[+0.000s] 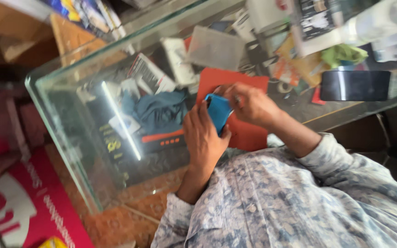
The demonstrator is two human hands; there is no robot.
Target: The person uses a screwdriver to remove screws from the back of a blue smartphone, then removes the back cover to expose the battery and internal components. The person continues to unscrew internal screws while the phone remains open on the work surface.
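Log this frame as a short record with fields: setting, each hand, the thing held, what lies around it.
setting: glass counter top, seen from above, goods visible under the glass
left hand: grips the blue phone-shaped item from below
right hand: fingers on the item's upper edge, possibly holding a small tool; too blurred to tell
under the hands: red mat
nearby: dark phone lying flat with its screen off, to the right; grey-blue cloth to the left; green cloth behind
clothing: patterned blue-grey shirt
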